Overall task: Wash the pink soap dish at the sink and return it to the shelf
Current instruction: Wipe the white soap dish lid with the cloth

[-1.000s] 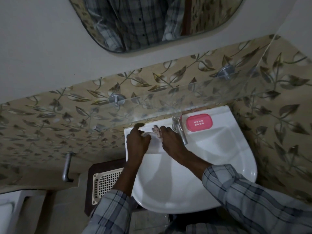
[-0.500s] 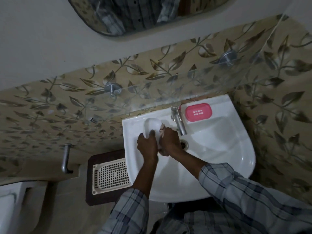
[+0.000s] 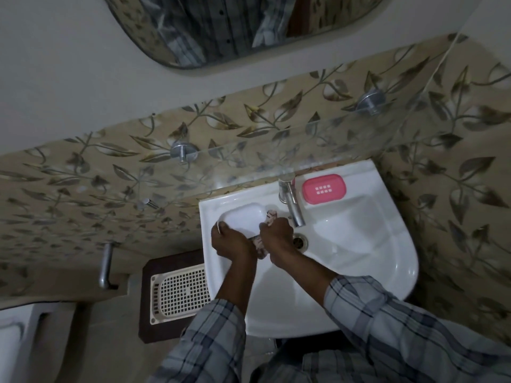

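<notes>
The pink soap dish (image 3: 323, 188), with a block of small slots in its middle, lies flat on the sink's (image 3: 387, 261) back rim, just right of the tap (image 3: 293, 205). Neither hand touches it. My left hand (image 3: 231, 244) grips the near edge of a white oval dish (image 3: 243, 218) held over the basin's left side, hollow side up. My right hand (image 3: 276, 236) is closed on a mottled pinkish scrub pad (image 3: 269, 217) pressed against the white dish's right end. The glass shelf (image 3: 345, 134) hangs on metal pegs above the sink.
A cream perforated basket (image 3: 179, 291) sits on a dark brown stand left of the sink. A metal handle (image 3: 106, 265) sticks out of the leaf-patterned wall. The drain (image 3: 300, 240) lies under the tap spout. A mirror (image 3: 235, 26) hangs above.
Both hands have drawn back from the sink's rear left rim toward me. The white dish now faces up, showing its hollow. The pink soap dish has not moved.
</notes>
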Action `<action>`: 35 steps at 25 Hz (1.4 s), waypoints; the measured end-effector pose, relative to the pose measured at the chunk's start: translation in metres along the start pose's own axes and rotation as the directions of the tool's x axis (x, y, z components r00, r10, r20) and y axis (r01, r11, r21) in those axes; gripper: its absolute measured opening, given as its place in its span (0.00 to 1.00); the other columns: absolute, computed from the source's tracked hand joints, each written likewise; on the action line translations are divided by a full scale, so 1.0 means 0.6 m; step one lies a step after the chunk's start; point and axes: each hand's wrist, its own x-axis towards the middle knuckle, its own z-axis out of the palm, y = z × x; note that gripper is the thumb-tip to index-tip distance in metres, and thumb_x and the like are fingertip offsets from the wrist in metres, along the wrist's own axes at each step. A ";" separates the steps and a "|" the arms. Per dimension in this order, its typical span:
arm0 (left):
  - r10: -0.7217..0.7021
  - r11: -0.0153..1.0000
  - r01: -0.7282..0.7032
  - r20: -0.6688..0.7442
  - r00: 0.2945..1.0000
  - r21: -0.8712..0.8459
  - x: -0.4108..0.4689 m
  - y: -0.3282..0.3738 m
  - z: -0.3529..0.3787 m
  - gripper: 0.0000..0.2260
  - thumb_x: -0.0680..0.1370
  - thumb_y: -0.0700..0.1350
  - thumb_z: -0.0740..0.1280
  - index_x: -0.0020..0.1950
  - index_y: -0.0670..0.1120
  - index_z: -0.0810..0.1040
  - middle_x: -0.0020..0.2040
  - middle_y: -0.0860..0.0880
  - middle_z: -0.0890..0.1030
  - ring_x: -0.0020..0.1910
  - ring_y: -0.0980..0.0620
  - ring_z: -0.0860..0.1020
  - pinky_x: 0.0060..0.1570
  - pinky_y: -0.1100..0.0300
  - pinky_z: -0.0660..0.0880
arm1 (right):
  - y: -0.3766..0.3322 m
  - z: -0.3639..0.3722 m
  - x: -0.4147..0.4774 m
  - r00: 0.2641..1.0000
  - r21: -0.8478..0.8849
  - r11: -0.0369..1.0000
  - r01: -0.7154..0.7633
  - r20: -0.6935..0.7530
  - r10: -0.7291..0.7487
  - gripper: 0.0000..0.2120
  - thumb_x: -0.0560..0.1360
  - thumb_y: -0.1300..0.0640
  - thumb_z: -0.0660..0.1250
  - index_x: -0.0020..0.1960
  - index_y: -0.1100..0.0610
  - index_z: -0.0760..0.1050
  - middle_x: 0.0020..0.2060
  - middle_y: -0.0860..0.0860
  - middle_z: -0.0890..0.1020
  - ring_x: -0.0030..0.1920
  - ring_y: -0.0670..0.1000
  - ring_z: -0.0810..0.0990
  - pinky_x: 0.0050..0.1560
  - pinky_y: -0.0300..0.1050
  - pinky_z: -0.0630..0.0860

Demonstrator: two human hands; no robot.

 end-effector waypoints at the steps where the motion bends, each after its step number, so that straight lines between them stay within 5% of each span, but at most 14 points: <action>1: -0.074 0.997 0.076 0.067 0.995 -0.027 -0.004 -0.006 0.002 0.15 0.81 0.46 0.59 0.63 0.43 0.79 0.61 0.42 0.81 0.58 0.42 0.79 0.62 0.48 0.75 | 0.006 0.000 0.002 0.999 0.046 0.998 -0.036 -0.007 0.036 0.14 0.81 0.60 0.68 0.63 0.68 0.78 0.61 0.64 0.84 0.60 0.63 0.83 0.59 0.51 0.82; 4: -0.314 0.938 0.347 0.370 0.874 -0.025 -0.012 0.008 -0.014 0.13 0.78 0.45 0.61 0.60 0.43 0.75 0.52 0.43 0.78 0.45 0.46 0.77 0.41 0.55 0.76 | 0.014 -0.011 0.010 0.993 -0.047 0.996 0.071 -0.094 -0.075 0.13 0.81 0.63 0.68 0.63 0.68 0.78 0.61 0.64 0.84 0.62 0.62 0.83 0.60 0.49 0.80; 7: -0.438 0.768 0.629 0.621 0.650 -0.117 -0.007 0.036 -0.036 0.18 0.78 0.54 0.59 0.61 0.43 0.70 0.55 0.39 0.75 0.51 0.39 0.74 0.53 0.47 0.72 | 0.029 -0.020 0.010 0.929 -0.140 0.928 0.346 -0.086 -0.359 0.16 0.79 0.68 0.69 0.67 0.65 0.75 0.62 0.62 0.83 0.63 0.60 0.82 0.62 0.49 0.79; 9: -0.440 0.637 0.743 0.694 0.570 -0.206 0.023 0.031 -0.041 0.26 0.78 0.57 0.60 0.70 0.41 0.66 0.64 0.35 0.73 0.61 0.33 0.73 0.63 0.36 0.69 | 0.048 -0.023 -0.001 0.834 -0.135 0.824 0.551 0.114 -0.539 0.20 0.79 0.70 0.67 0.71 0.63 0.73 0.65 0.59 0.80 0.66 0.58 0.79 0.63 0.40 0.76; 11: -0.448 0.569 0.795 0.733 0.512 -0.208 0.041 0.029 -0.034 0.28 0.79 0.56 0.58 0.70 0.36 0.66 0.60 0.33 0.75 0.58 0.35 0.74 0.61 0.38 0.70 | 0.072 -0.031 -0.008 0.668 -0.145 0.665 0.733 0.339 -0.662 0.26 0.80 0.67 0.67 0.77 0.63 0.68 0.73 0.60 0.74 0.74 0.57 0.73 0.73 0.41 0.69; 14: -0.346 0.662 0.735 0.812 0.470 -0.144 0.037 0.026 -0.032 0.30 0.73 0.59 0.67 0.65 0.38 0.71 0.57 0.38 0.78 0.56 0.41 0.77 0.58 0.47 0.77 | 0.059 -0.044 -0.016 0.560 -0.181 0.558 0.810 0.525 -0.641 0.38 0.80 0.53 0.71 0.82 0.64 0.57 0.82 0.61 0.60 0.83 0.56 0.57 0.83 0.51 0.56; 16: -0.292 0.679 0.713 0.826 0.483 -0.177 0.029 0.013 -0.031 0.24 0.72 0.59 0.69 0.57 0.42 0.80 0.52 0.43 0.84 0.50 0.46 0.84 0.51 0.51 0.81 | 0.021 -0.042 -0.019 0.562 -0.207 0.565 0.799 0.592 -0.578 0.33 0.85 0.50 0.64 0.83 0.60 0.54 0.84 0.57 0.55 0.84 0.53 0.49 0.85 0.48 0.44; 18: -0.239 0.662 0.706 0.822 0.518 -0.252 0.015 0.003 -0.029 0.22 0.78 0.60 0.61 0.57 0.45 0.83 0.55 0.45 0.85 0.55 0.48 0.84 0.55 0.51 0.80 | -0.019 -0.033 -0.010 0.634 -0.246 0.635 0.733 0.584 -0.506 0.24 0.89 0.52 0.54 0.83 0.55 0.58 0.84 0.52 0.56 0.85 0.51 0.48 0.83 0.46 0.41; 20: -0.265 0.704 0.678 0.808 0.527 -0.211 0.009 -0.002 -0.020 0.21 0.78 0.62 0.59 0.61 0.50 0.78 0.62 0.47 0.80 0.67 0.49 0.75 0.65 0.50 0.73 | -0.045 -0.019 0.007 0.742 -0.203 0.792 0.576 0.537 -0.402 0.22 0.89 0.48 0.49 0.80 0.50 0.67 0.81 0.51 0.66 0.83 0.52 0.56 0.84 0.50 0.49; 23: -0.155 0.818 0.514 0.762 0.629 -0.257 0.010 -0.027 -0.010 0.16 0.81 0.52 0.61 0.65 0.47 0.76 0.67 0.41 0.76 0.71 0.43 0.70 0.72 0.46 0.65 | -0.045 -0.002 0.022 0.882 -0.116 0.940 0.322 0.399 -0.253 0.27 0.83 0.37 0.49 0.72 0.48 0.75 0.71 0.55 0.79 0.73 0.57 0.74 0.76 0.55 0.68; 27: -0.024 0.917 0.260 0.611 0.791 -0.301 0.011 -0.027 -0.012 0.20 0.75 0.51 0.69 0.62 0.42 0.77 0.58 0.39 0.80 0.57 0.40 0.80 0.60 0.46 0.74 | -0.017 -0.001 0.009 0.951 -0.120 0.990 0.072 0.309 -0.031 0.31 0.85 0.37 0.51 0.69 0.59 0.77 0.65 0.61 0.81 0.63 0.62 0.81 0.60 0.55 0.82; 30: -0.041 0.925 0.207 0.460 0.887 -0.318 0.044 -0.025 -0.005 0.21 0.75 0.52 0.69 0.65 0.44 0.79 0.63 0.42 0.81 0.59 0.44 0.81 0.60 0.50 0.76 | -0.001 -0.002 0.003 0.968 -0.092 0.995 0.035 0.252 -0.010 0.26 0.84 0.43 0.58 0.69 0.62 0.77 0.64 0.63 0.81 0.61 0.63 0.82 0.57 0.54 0.84; 33: -0.143 0.860 0.405 0.615 0.776 -0.310 0.075 -0.028 -0.002 0.33 0.72 0.57 0.73 0.74 0.46 0.71 0.71 0.39 0.74 0.67 0.39 0.76 0.65 0.43 0.74 | 0.004 -0.024 0.012 0.960 -0.030 0.998 0.058 0.276 -0.047 0.23 0.80 0.46 0.65 0.65 0.62 0.79 0.60 0.61 0.84 0.58 0.61 0.84 0.58 0.52 0.82; 35: -0.146 0.814 0.474 0.671 0.727 -0.336 0.087 -0.025 -0.004 0.35 0.73 0.57 0.72 0.75 0.42 0.67 0.73 0.37 0.70 0.70 0.35 0.72 0.70 0.39 0.68 | 0.005 -0.051 0.020 0.942 0.086 0.995 0.053 0.326 -0.078 0.19 0.76 0.47 0.70 0.59 0.60 0.82 0.56 0.62 0.87 0.54 0.62 0.86 0.61 0.61 0.84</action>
